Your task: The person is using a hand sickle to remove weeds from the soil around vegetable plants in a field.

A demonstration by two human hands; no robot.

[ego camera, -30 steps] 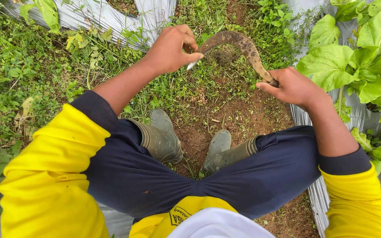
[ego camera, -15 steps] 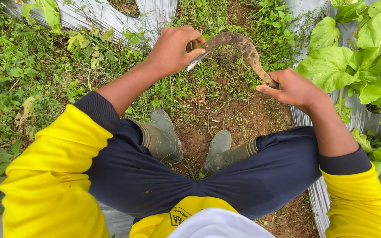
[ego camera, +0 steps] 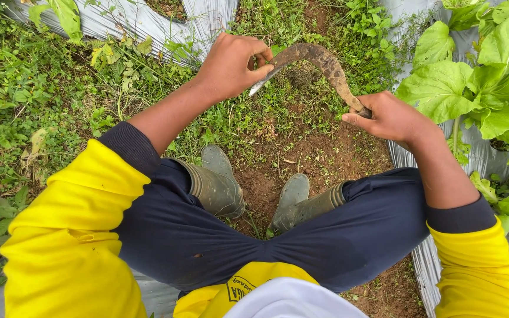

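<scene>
The right hand (ego camera: 391,116) is wrapped around the handle of a curved, rusty, soil-caked metal sickle (ego camera: 319,65). The left hand (ego camera: 231,65) pinches its blade tip, above weedy brown soil (ego camera: 319,156) and two green rubber boots (ego camera: 219,185).

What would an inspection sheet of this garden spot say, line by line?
Surface: bare brown soil between the boots, with low weeds to the left.
Job's things: a curved sickle, its blade soiled and rusty looking, held above the ground.
Clutter: nothing seen beyond scattered weeds and dry leaves.
Hands: left hand pinches the blade tip; right hand grips the handle end.
Cables: nothing seen.
Surroundings: silver plastic mulch sheets over the beds, broad leafy green plants on the right, green rubber boots on the squatting person, who wears yellow sleeves and dark trousers.
</scene>
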